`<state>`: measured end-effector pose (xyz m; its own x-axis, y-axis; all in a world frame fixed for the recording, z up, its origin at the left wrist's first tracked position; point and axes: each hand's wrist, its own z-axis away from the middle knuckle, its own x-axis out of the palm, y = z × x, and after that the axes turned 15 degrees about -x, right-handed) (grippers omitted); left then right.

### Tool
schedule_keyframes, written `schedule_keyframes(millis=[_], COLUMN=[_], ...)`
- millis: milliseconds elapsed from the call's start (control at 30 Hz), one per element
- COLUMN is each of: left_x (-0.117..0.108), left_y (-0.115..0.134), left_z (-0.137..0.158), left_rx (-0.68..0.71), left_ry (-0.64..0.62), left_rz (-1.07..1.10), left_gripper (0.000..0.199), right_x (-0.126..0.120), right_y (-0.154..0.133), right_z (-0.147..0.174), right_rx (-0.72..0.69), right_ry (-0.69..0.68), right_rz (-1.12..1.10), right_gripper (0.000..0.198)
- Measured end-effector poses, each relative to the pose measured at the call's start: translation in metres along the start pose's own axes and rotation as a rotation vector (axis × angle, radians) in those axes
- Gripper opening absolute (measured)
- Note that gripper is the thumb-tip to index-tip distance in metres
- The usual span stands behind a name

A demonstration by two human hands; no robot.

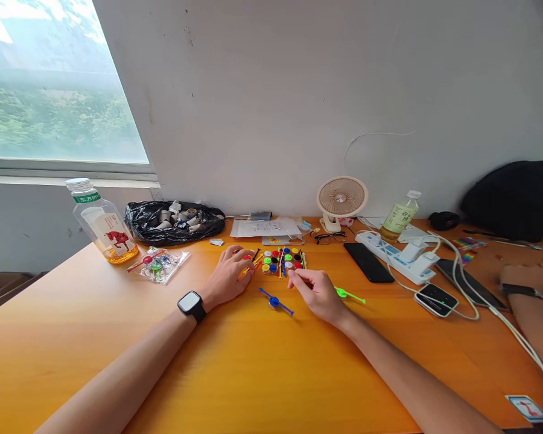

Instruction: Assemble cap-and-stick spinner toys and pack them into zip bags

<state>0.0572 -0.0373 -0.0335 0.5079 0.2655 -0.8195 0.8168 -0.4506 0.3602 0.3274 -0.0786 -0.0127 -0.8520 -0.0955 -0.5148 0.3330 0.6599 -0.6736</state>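
My left hand (pixel 230 276), with a watch on its wrist, rests on the table with fingers apart and bent. Its fingertips lie at the left edge of a cluster of small coloured discs (pixel 266 260), beside some thin sticks (pixel 256 255). My right hand (pixel 317 292) is closed in a pinch just right of the cluster; anything between the fingertips is too small to make out. Between my hands lies a blue stick with a round disc at its middle (pixel 275 302). A similar green piece (pixel 342 293) lies partly behind my right hand.
Left stand a drink bottle (pixel 111 232), a clear bag of pieces (pixel 160 265) and a black plastic bag (pixel 138 220). Papers (pixel 266 227) and a fan (pixel 342 198) stand behind. Right are a phone (pixel 368 263), a power strip (pixel 391 258) with cables, and another person's arm (pixel 536 322).
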Motion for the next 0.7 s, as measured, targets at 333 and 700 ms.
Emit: schedule_keyframes(millis=[333, 700], left_x=[-0.001, -0.002], left_y=[-0.012, -0.022], left_z=[-0.003, -0.004], left_rx=[-0.238, -0.272], left_ry=[0.171, 0.188], left_rz=[0.374, 0.46], left_gripper=[0.017, 0.02], right_x=[0.0, 0.0], right_y=[-0.003, -0.007], right_z=[0.002, 0.003], right_rx=[-0.02, -0.038], right_ry=[-0.024, -0.062], right_rz=[0.022, 0.081], right_gripper=[0.054, 0.053])
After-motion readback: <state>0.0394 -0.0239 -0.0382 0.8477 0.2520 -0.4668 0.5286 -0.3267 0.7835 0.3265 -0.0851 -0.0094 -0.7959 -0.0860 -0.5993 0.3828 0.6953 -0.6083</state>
